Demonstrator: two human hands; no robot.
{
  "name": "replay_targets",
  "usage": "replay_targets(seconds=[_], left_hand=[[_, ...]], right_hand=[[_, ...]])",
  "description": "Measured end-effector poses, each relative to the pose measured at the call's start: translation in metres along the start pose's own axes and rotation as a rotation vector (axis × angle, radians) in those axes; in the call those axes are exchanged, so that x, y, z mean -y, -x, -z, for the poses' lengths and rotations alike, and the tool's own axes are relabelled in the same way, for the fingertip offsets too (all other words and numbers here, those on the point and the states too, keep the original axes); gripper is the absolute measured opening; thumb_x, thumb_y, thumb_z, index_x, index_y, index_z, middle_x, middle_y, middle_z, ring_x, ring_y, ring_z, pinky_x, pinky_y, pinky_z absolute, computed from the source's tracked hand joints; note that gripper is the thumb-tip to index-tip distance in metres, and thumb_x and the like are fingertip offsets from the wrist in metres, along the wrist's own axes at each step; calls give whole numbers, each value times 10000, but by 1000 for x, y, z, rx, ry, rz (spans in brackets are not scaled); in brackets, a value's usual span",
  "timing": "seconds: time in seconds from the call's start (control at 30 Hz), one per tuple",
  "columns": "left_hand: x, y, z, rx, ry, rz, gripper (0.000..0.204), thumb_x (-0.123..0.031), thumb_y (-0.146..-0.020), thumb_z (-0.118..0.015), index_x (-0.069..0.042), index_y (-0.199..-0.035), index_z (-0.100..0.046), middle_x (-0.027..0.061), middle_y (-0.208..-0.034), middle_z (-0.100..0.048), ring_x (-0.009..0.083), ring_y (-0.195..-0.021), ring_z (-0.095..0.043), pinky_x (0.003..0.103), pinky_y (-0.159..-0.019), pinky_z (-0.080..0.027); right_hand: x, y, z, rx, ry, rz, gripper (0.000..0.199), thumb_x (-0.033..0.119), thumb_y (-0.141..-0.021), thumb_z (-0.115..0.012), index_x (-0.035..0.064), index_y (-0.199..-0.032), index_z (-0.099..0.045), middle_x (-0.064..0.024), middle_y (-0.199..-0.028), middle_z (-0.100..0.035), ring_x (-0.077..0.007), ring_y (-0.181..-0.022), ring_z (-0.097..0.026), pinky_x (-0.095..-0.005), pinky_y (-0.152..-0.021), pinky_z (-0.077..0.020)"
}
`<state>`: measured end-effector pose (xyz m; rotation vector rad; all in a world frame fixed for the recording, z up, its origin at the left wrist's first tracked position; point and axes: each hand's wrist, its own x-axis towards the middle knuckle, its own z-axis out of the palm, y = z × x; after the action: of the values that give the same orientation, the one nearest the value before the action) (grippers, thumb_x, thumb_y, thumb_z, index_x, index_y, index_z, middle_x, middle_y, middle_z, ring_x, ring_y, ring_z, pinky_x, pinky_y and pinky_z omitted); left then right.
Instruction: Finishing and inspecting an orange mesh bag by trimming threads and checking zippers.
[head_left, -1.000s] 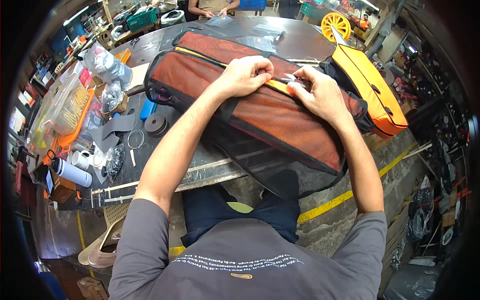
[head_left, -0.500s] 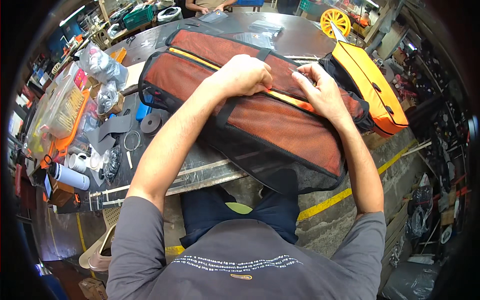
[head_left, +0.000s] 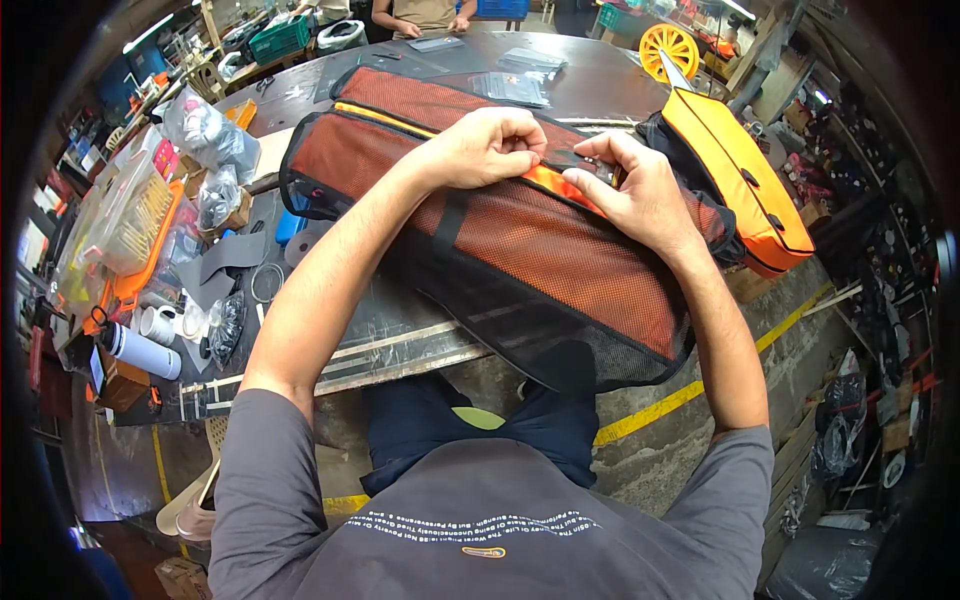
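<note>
A black-edged bag (head_left: 560, 270) of orange-red mesh lies across the table edge, its near end hanging over. Along its middle runs a bright orange strip (head_left: 565, 186). My left hand (head_left: 490, 148) is closed, thumb and fingers pinching the strip's edge near the bag's centre. Just to the right, my right hand (head_left: 640, 190) curls around a small dark metallic tool (head_left: 597, 162), mostly hidden by the fingers. Its thumb presses beside the orange strip. A gap of mesh and strip separates the two hands.
An orange-yellow bag (head_left: 735, 170) and yellow wheel (head_left: 670, 53) stand at the right. Plastic bins (head_left: 130, 225), a white bottle (head_left: 145, 352) and grey strips (head_left: 232, 255) crowd the left. Clear plastic bags (head_left: 510, 88) lie farther back, where another person's hands (head_left: 435, 28) work.
My left fingers have shifted slightly up along the strip, lifting its edge. My right thumb has moved left and down onto the strip. The far person's hands have spread apart.
</note>
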<state>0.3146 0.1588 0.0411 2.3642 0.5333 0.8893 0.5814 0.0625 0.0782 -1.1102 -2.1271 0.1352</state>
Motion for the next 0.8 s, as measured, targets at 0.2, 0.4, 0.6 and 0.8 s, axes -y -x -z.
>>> replay_targets(seconds=[0.2,0.4,0.6,0.8], left_hand=[[-1,-2,-3,-38,57,-42,60,-100,-1061,-708,-41,-1073,-700,-48,-972,-585,61,-871,-525,245,-763,-456],[-2,-4,-1,-31,106,-35,69,-111,-1055,-718,-46,-1065,-698,-45,-971,-582,64,-877,-529,243,-766,-456],[0,-7,0,-23,79,-48,69,-108,-1057,-708,-45,-1083,-699,-31,-997,-595,74,-901,-540,252,-783,-463],[9,-7,5,-12,109,-20,83,-116,-1065,-702,-38,-1092,-695,-20,-1015,-614,82,-928,-567,256,-814,-482]], right_hand=[[-4,-1,-2,4,-6,-27,267,257,-940,-882,17,-1037,-816,-114,-882,-817,-186,-721,-745,-347,-697,-599],[0,-3,-3,7,7,-70,265,264,-946,-871,25,-1043,-814,-111,-877,-815,-184,-703,-740,-359,-694,-600],[-7,-10,-7,-4,40,0,277,289,-947,-872,43,-1063,-817,-104,-871,-810,-181,-705,-733,-357,-694,-593],[-9,-10,-7,17,26,-40,291,298,-952,-870,43,-1081,-814,-112,-895,-809,-182,-714,-733,-360,-696,-592]])
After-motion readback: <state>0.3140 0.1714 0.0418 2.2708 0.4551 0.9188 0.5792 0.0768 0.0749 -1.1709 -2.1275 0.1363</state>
